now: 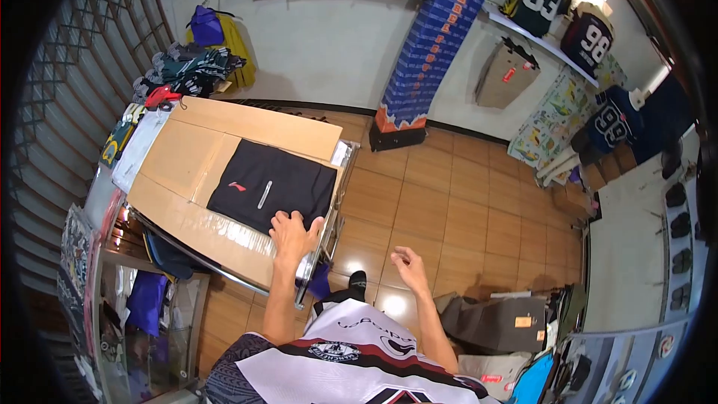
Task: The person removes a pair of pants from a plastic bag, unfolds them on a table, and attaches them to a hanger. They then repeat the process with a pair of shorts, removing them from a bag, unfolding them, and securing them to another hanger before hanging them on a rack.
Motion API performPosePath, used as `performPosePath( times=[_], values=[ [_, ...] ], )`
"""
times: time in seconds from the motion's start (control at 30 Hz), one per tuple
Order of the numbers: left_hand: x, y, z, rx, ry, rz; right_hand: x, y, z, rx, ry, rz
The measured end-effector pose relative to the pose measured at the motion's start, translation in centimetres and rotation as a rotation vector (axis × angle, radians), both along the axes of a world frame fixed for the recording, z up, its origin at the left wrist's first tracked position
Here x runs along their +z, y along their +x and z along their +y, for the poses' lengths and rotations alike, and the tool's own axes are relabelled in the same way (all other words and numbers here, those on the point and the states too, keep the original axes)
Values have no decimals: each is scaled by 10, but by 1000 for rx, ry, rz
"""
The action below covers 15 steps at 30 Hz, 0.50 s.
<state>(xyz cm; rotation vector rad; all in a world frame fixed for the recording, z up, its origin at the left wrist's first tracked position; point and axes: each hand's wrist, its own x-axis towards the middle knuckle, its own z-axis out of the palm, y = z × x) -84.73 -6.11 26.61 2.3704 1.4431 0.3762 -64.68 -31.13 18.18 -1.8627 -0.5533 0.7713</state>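
A black folded garment lies flat on a cardboard sheet on top of the table. It carries a small red logo and a pale narrow strip. My left hand rests on the garment's near right corner, fingers spread and palm down. Over the floor to the right of the table, my right hand hangs in the air with loosely bent fingers and nothing visible in it.
A red-handled tool sits at the table's far left corner, near a pile of dark clothes. Stacked garments lie low on my right. A blue column stands ahead on the tiled floor. A glass case is at lower left.
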Motion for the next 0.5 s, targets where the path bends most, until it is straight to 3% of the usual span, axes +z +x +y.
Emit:
performPosePath(
  times=[0.23, 0.5],
  values=[
    [1, 15, 23, 123, -171, 125, 41, 60, 118, 226, 140, -85],
    [-16, 30, 29, 362, -46, 13, 91, 43, 305, 690, 337, -140]
  ],
)
